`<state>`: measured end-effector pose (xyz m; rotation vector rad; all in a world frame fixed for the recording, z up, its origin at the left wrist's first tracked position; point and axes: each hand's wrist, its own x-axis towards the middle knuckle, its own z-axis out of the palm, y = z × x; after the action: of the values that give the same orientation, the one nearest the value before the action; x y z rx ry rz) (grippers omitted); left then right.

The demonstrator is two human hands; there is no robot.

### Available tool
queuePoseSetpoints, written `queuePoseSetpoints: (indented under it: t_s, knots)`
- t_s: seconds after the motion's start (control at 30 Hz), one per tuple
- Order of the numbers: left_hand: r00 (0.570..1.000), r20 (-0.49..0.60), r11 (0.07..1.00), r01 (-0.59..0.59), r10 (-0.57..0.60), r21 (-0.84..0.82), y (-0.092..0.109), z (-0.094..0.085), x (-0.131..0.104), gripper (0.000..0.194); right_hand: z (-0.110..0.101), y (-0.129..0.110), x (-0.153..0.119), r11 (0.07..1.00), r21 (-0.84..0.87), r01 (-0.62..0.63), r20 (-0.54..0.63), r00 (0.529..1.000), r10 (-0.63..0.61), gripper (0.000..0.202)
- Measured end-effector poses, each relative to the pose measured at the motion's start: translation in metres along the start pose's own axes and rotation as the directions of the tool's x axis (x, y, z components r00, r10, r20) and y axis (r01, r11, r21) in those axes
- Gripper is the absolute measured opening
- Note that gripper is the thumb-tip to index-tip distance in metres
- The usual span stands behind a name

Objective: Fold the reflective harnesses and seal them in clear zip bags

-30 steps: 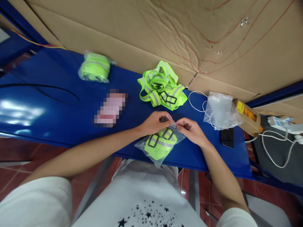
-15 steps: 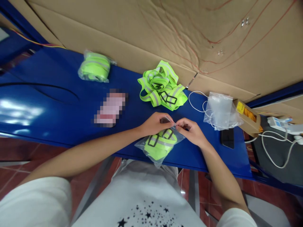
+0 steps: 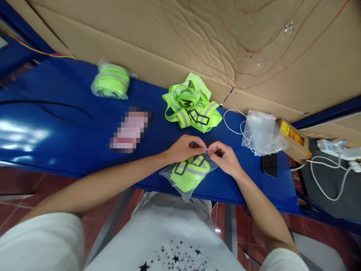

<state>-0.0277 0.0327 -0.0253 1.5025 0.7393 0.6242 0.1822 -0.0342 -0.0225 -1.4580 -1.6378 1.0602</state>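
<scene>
A clear plastic bag (image 3: 184, 195) lies at the front edge of the blue table, with a folded neon-yellow reflective strap (image 3: 186, 180) and its black buckles inside. My left hand (image 3: 184, 148) pinches the bag's upper edge between thumb and fingers. Close beside it, my right hand (image 3: 224, 156) pinches the same edge near its right end. Both sets of fingertips almost meet there. Behind my hands rests a loose heap of neon-yellow reflective straps (image 3: 191, 103), black buckles showing on it.
A bagged strap roll (image 3: 111, 81) sits at the back left of the blue table (image 3: 64, 139), behind a pixelated pink item (image 3: 130, 130). Empty clear bags (image 3: 259, 130), a cardboard box (image 3: 295, 139), a dark phone (image 3: 270, 165) and white cables (image 3: 318, 177) are on the right.
My right hand has shifted very slightly left along the bag's edge, toward my left hand. Both hands keep their pinch; the whole view has moved a little.
</scene>
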Motion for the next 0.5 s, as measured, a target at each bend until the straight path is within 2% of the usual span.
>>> queuePoseSetpoints:
  t_s: [0.27,0.5]
  knots:
    - [0.996,-0.078,0.998,-0.033,0.037,0.054,-0.0014,0.0033,-0.0038,0.02,0.0046,-0.0022,-0.0004,0.999,-0.039,0.025,-0.02,0.999,-0.025,0.024]
    - [0.998,-0.055,1.0,-0.006,0.007,0.016,0.0027,-0.0003,-0.0019,0.022,0.001,-0.0029,-0.0005,0.997,-0.035,0.07,-0.029,0.997,-0.071,0.023]
